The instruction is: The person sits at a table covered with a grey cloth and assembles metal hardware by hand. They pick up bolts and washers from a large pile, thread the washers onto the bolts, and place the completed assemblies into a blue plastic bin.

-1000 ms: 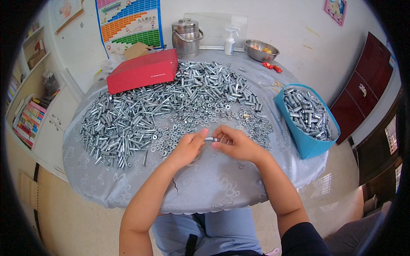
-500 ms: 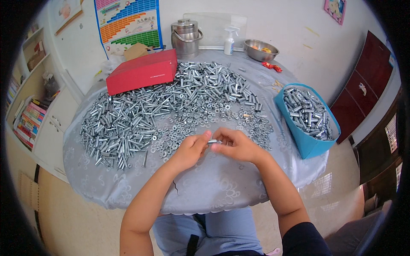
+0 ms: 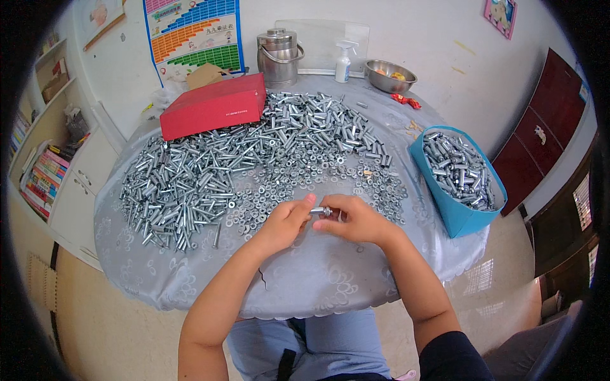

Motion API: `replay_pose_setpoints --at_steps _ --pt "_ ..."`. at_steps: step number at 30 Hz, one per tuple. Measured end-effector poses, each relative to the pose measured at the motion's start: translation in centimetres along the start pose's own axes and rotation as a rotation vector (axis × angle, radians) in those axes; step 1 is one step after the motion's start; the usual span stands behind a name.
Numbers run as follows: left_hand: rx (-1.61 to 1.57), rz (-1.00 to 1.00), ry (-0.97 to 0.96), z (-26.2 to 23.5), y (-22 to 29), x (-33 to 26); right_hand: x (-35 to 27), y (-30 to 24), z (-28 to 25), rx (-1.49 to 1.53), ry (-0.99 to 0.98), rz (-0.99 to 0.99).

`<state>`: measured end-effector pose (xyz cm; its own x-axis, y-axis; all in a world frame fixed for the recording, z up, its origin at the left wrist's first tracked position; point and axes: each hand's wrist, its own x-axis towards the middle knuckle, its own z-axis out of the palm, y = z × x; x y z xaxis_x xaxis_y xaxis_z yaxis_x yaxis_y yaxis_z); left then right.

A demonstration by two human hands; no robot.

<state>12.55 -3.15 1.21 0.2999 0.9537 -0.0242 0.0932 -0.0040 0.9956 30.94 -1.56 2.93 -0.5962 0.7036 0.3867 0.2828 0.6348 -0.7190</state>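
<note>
Here, in the head view, your left hand (image 3: 284, 222) pinches the left end of a short, silver, cylindrical metal fastener (image 3: 322, 211) between thumb and fingers, closed with little gap. Your right hand (image 3: 357, 220) curls its fingers around the other end, thumb slightly apart below; how firmly it grips, I cannot tell. The fastener sits between your 2 hands, above the middle of the surface, a table under a shiny grey patterned cloth (image 3: 305, 282). Beyond your hands lie small, round, silver metal washers (image 3: 254, 202). A heap of silver metal bolts and tubes (image 3: 181, 181) spreads from the surface's left edge toward its far edge, touching a red rectangular box (image 3: 215, 106). By the right edge, 1 blue open-topped bin (image 3: 459, 221) holds silver metal pieces (image 3: 459, 170).
</note>
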Motion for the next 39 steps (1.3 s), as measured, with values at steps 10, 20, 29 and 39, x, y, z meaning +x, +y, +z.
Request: replay_pose_setpoints --at_steps 10,20,29,39 --pt "0.091 -0.021 -0.049 -0.2 0.8 -0.3 -0.2 -0.6 -0.8 0.030 -0.231 0.316" --pt "0.398 0.249 0.026 -0.3 1.0 -0.8 -0.1 0.1 -0.4 0.320 -0.313 0.437" --pt "0.290 0.277 0.050 0.0 1.0 -1.1 0.0 -1.5 -0.5 0.281 -0.128 0.246" --pt "0.100 0.164 0.102 -0.3 -0.1 -0.1 0.0 -1.8 -0.2 0.032 -0.041 0.012"
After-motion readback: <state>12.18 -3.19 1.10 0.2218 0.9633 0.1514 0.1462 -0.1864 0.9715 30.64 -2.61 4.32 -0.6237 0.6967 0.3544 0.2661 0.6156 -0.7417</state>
